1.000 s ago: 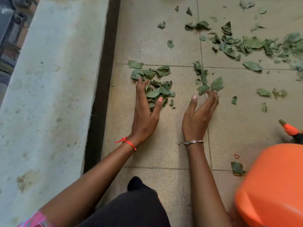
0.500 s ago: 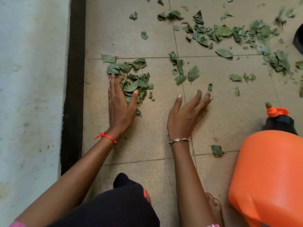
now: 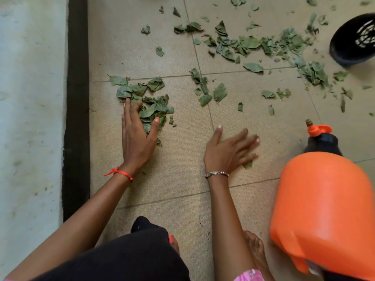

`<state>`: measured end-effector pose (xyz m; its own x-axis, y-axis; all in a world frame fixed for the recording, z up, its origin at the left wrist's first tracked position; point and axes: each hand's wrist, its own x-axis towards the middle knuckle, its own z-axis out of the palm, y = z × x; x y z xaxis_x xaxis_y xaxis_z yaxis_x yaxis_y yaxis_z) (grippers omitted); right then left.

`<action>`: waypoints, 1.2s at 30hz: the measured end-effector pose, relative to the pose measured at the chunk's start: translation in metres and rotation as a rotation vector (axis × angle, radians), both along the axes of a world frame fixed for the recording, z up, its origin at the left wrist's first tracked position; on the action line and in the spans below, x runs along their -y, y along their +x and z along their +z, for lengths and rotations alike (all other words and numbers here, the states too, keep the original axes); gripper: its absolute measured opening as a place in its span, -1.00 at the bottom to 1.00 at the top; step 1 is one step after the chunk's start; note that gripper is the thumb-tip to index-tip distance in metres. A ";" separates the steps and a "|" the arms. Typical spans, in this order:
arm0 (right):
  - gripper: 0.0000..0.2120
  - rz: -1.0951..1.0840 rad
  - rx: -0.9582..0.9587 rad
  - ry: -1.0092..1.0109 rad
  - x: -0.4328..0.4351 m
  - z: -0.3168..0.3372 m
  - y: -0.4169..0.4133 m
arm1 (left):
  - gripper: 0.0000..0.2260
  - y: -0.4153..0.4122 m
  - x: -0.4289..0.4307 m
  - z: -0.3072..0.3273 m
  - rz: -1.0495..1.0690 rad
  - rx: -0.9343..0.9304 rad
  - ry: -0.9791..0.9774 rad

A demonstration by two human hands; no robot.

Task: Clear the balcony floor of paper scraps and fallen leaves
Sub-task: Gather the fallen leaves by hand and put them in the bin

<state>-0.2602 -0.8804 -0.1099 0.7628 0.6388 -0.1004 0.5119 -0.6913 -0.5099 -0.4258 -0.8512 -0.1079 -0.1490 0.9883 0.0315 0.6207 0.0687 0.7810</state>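
Both hands lie low over the tiled floor (image 3: pixel 182 179). The left hand (image 3: pixel 136 136) rests flat, fingers straight, on a pile of leaves (image 3: pixel 150 100) near the dark strip (image 3: pixel 78 98), gripping nothing. The right hand (image 3: pixel 227 151), fingers splayed and blurred, holds nothing; a leaf scrap (image 3: pixel 248 165) peeks from beneath its fingertips. More scattered leaves (image 3: pixel 249 44) lie farther off. The frame edge cuts off an orange sprayer (image 3: pixel 324 209).
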 end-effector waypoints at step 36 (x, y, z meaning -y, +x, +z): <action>-0.49 0.772 -0.044 0.191 -0.139 0.002 0.000 | -0.47 -0.029 -0.085 0.004 0.003 -0.095 -0.005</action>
<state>-0.2607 -0.7413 -0.1082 0.0949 0.9945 0.0440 0.7871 -0.0479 -0.6149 -0.4552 -0.7665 -0.1041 -0.1489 0.9880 0.0402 0.6918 0.0750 0.7182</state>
